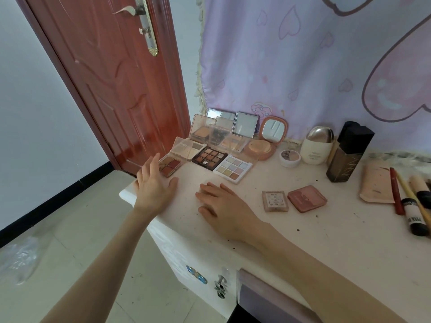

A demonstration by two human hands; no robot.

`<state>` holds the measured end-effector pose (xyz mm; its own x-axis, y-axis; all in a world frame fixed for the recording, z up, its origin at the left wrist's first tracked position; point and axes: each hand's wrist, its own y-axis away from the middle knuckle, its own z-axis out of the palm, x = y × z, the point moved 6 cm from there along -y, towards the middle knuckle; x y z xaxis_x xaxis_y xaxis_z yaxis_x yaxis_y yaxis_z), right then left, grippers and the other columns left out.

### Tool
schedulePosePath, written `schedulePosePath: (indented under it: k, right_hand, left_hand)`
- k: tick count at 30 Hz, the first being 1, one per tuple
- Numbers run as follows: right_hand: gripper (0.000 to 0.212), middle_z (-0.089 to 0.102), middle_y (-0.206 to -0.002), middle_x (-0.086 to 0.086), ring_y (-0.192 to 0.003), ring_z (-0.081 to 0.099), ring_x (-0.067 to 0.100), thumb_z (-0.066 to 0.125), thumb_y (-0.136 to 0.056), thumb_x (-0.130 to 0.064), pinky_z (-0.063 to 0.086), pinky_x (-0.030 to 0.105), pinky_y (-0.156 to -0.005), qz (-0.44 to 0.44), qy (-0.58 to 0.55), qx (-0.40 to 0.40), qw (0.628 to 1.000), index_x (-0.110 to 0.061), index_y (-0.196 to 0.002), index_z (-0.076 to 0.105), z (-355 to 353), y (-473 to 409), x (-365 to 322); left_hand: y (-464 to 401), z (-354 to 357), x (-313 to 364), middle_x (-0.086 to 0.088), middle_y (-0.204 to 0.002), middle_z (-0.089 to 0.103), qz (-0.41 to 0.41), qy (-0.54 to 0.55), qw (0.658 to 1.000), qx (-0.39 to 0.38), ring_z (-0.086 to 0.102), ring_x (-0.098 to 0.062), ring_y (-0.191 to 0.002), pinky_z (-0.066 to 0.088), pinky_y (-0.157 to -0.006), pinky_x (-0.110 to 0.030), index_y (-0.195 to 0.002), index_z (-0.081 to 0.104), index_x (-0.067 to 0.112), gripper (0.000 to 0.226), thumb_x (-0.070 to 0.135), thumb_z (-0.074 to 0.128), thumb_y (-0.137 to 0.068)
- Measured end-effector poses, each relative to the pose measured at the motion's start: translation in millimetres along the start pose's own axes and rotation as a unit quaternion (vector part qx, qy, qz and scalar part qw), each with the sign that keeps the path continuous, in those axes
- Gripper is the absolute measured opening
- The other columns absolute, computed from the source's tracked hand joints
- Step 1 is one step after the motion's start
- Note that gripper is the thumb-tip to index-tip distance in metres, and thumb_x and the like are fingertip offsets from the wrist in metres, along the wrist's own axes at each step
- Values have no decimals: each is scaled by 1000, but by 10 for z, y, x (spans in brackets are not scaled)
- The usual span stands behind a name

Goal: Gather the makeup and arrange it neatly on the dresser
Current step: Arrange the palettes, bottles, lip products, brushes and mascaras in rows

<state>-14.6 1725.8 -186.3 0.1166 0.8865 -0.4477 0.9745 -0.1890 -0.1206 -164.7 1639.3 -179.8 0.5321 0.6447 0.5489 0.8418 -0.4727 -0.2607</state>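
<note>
Several open palettes stand grouped at the dresser's back left: a red quad palette, a dark nine-pan palette, a pastel nine-pan palette and a round pink compact. My left hand hovers with straight fingers just in front of the red quad, fingertips near its edge. My right hand lies flat on the dresser top, holding nothing. Two small closed compacts, a clear one and a pink one, lie to its right.
A white jar, a cream bottle and a tall dark bottle stand at the back. A peach case, pencils and tubes lie at the right. A red door is left of the dresser.
</note>
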Motion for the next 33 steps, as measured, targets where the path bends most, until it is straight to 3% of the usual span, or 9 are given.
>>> schedulePosePath:
  k: [5, 9, 12, 16, 19, 23, 26, 30, 33]
  right_hand:
    - [24, 62, -120, -2, -110, 51, 0, 52, -93, -10, 27, -3, -92, 34, -144, 157, 976, -10, -110, 68, -554, 467, 272]
    - [21, 61, -110, -12, -104, 51, -2, 55, -91, -11, 34, 6, -91, 95, -96, 192, 972, -18, -104, 70, -851, 797, 736]
    - [22, 64, -114, -2, -111, 51, 11, 59, -88, -12, 31, 13, -94, 118, 2, 200, 973, -14, -108, 69, -921, 970, 1027]
    - [39, 63, -116, 2, -112, 50, 16, 49, -87, -34, 22, 8, -95, 137, 18, 179, 974, -11, -113, 67, -859, 1106, 1162]
    - [38, 62, -116, 2, -112, 49, 16, 50, -89, -34, 22, 7, -94, 132, 6, 179, 975, -10, -113, 67, -863, 1113, 1183]
    - [31, 63, -116, 2, -113, 50, 16, 56, -90, -28, 24, 7, -94, 123, -11, 191, 974, -10, -112, 67, -865, 1118, 1177]
    - [31, 65, -111, -1, -111, 49, 8, 57, -86, -28, 23, 0, -93, 112, -40, 219, 968, -10, -108, 70, -898, 1140, 1113]
    - [19, 69, -92, -10, -87, 62, 6, 59, -89, -26, 45, 12, -81, 159, -212, 296, 918, -17, -100, 72, -1028, 1205, 1036]
    - [24, 73, -87, 1, -78, 66, 17, 57, -90, -26, 50, 23, -65, 232, -426, 231, 843, -11, -105, 68, -900, 1165, 1017]
  left_hand:
    - [473, 70, 470, -10, -136, 43, 187, 97, 977, 32, 33, -18, -124, 24, -106, -26, -131, 47, 8, 48, 23, 53, -85]
    - [751, 356, 1019, -4, -131, 49, 281, 114, 951, -69, 36, -12, -122, 18, -103, -7, -126, 54, 14, 46, 35, 53, -85]
    - [881, 626, 1337, 0, -135, 45, 313, 115, 933, -132, 34, -13, -126, 20, -107, -16, -132, 49, 19, 63, 54, 52, -79]
    - [864, 848, 1574, 5, -135, 44, 310, 79, 932, -171, 30, -13, -128, 17, -100, -18, -138, 38, 24, 63, 39, 63, -82]
    - [837, 886, 1626, 2, -124, 52, 298, 107, 933, -172, 39, -15, -119, 23, -96, -17, -134, 43, 21, 54, 27, 64, -85]
    - [855, 819, 1575, 2, -113, 59, 277, 193, 928, -156, 49, -9, -103, 34, -86, -7, -128, 48, 25, 54, 35, 68, -78]
    - [876, 725, 1556, 8, -110, 61, 244, 293, 909, -167, 57, -4, -97, 44, -87, -13, -123, 49, 33, 53, 41, 63, -72]
    - [911, 587, 1570, 2, -115, 57, 261, 334, 898, -114, 58, -9, -102, 49, -90, -26, -125, 55, 20, 50, 33, 61, -77]
    - [982, 517, 1618, 0, -119, 53, 326, 283, 900, -59, 55, -9, -103, 48, -90, -23, -127, 53, 11, 50, 29, 60, -81]
